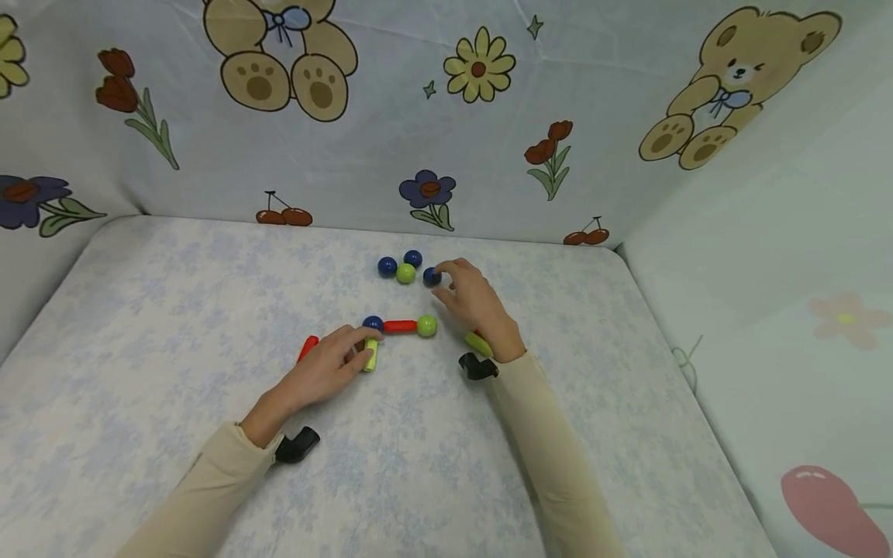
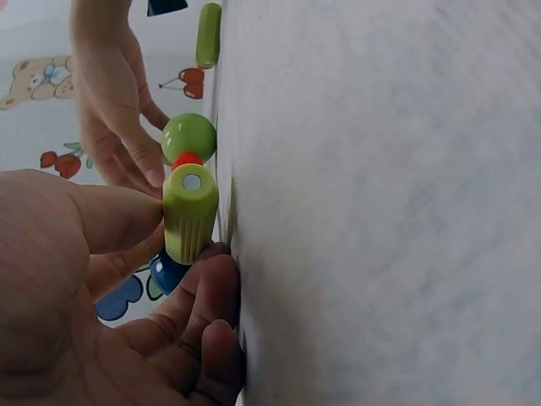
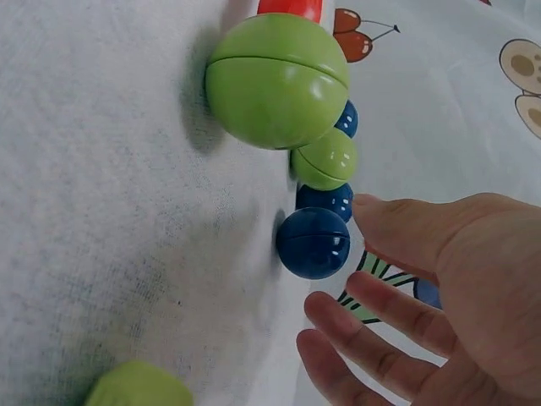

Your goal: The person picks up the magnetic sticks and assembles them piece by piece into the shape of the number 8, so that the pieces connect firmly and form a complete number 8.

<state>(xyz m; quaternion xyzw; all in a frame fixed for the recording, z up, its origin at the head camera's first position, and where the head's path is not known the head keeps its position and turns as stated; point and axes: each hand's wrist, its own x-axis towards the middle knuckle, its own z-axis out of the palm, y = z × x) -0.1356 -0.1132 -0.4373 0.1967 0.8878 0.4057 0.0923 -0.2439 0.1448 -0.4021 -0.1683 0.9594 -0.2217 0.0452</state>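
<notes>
My left hand (image 1: 322, 366) pinches a light green stick (image 2: 188, 227) between thumb and fingers. The stick's far end meets a blue ball (image 1: 372, 322). From that ball a red stick (image 1: 400, 327) runs right to a green ball (image 1: 427, 326), all low on the table. My right hand (image 1: 477, 301) reaches beyond this chain, thumb and fingers spread around a loose blue ball (image 1: 430, 277). In the right wrist view, gaps show between the fingertips and this loose ball (image 3: 313, 245).
Just left of the loose ball lie a smaller-looking green ball (image 1: 405, 273) and two blue balls (image 1: 387, 267). Another red stick (image 1: 308, 346) lies beside the left hand. A green stick (image 1: 478, 343) lies under the right wrist. A patterned cloth wall (image 1: 377, 147) rises behind the table.
</notes>
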